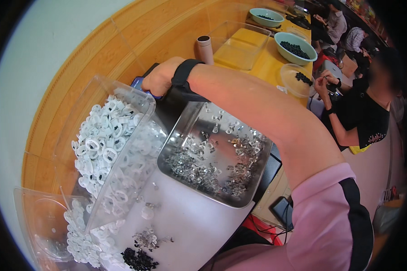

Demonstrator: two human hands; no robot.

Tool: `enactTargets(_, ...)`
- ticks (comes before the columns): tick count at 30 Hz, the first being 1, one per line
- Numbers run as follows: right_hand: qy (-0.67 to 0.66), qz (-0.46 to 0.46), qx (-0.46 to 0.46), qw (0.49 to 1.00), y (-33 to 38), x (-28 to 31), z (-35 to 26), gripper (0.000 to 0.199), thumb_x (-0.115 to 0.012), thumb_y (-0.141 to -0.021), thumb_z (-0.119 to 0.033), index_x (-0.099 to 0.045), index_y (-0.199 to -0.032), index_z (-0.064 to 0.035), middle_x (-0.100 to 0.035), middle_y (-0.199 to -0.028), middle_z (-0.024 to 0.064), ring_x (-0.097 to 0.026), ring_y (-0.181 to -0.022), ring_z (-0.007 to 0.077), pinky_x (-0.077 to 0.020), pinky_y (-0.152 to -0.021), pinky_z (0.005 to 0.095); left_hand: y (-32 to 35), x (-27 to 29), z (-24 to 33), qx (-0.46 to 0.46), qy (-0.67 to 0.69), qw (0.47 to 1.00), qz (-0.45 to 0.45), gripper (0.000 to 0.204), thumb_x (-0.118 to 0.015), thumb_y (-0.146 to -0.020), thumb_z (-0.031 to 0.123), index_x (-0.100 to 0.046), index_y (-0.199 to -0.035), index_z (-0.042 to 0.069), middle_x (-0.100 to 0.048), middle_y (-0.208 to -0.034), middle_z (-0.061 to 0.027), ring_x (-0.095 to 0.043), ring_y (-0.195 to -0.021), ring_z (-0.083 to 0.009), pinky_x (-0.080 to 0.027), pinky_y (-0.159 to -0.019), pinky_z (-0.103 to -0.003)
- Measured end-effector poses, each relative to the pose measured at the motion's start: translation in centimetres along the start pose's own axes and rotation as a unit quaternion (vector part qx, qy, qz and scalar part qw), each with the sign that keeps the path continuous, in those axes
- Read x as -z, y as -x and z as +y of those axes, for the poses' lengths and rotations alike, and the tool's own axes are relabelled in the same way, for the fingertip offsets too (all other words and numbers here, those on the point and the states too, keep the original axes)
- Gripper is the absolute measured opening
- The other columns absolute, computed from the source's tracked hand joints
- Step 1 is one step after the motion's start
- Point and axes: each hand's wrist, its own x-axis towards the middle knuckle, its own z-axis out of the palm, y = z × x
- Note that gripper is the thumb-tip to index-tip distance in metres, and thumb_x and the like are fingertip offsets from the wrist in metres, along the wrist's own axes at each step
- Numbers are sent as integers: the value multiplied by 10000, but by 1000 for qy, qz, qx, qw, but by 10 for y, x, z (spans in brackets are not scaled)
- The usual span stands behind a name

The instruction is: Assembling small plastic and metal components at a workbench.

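Nearby, right hand (157, 79) grips blue object (140, 83); glossy steel tray (253, 180) holds clear clips (199, 167).

Glossy steel tray (239, 198), clear plastic bin (122, 92), matt white plastic rings (101, 140), varnished wood tabletop (144, 31)

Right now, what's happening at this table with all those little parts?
A person at a workbench reaches the right hand across to its far side, onto a dark object with a blue edge behind a clear plastic bin heaped with small white plastic rings. Beside the bin sits a steel tray of tiny metal clips. Loose white rings, clips and black bits lie on the white table top. The left hand is out of view. Farther along, another person works by bowls of black pieces.
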Motion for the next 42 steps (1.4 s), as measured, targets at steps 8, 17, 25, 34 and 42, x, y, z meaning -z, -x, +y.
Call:
enactTargets(8, -64, 46, -15, 997, -13, 0, -6, 544, -504, -838, -210, -447, -1373, -129, -571, -1282, 147, -531, -1193, 336, -446, -925, 427, -3, 7, -6, -15, 21, 1000, -14, 315, -527, -961, 344, -572, -896, 39, -566, -744, -31, -511, -590, -101, -414, -497, -188)
enactTargets(17, -45, 15, -3, 999, 6, 3, 3, 472, -472, -821, -145, -514, -1287, -81, -607, -1190, 163, -567, -1111, 365, -457, -885, 436, -5, 1, -9, -34, 24, 999, 8, 327, -522, -965, 344, -554, -898, 26, -557, -720, -36, -500, -573, -101, -407, -491, -185)
enactTargets(25, -20, 44, 15, 999, 28, 6, -1, 419, -483, -798, -128, -583, -1203, -89, -638, -1103, 149, -603, -1034, 354, -479, -809, 461, 0, -3, -4, -29, 15, 998, -51, 339, -475, -986, 339, -528, -862, 28, -508, -683, -15, -416, -539, -83, -342, -463, -180)
enactTargets(34, -26, 42, -21, 999, 23, 6, -9, 462, -493, -781, -98, -562, -1238, -118, -626, -1165, 138, -586, -1099, 350, -476, -842, 444, -1, -5, -5, -21, 15, 999, 22, 341, -478, -980, 349, -550, -867, 35, -512, -684, -13, -416, -533, -82, -329, -460, -174)
enactTargets(42, -41, 38, -37, 998, 3, 4, -13, 582, -489, -790, -101, -456, -1369, -154, -565, -1295, 134, -536, -1199, 327, -453, -932, 429, -3, -7, -4, -24, 11, 999, 38, 326, -504, -968, 339, -549, -848, 40, -509, -661, -13, -396, -484, -74, -308, -428, -186)
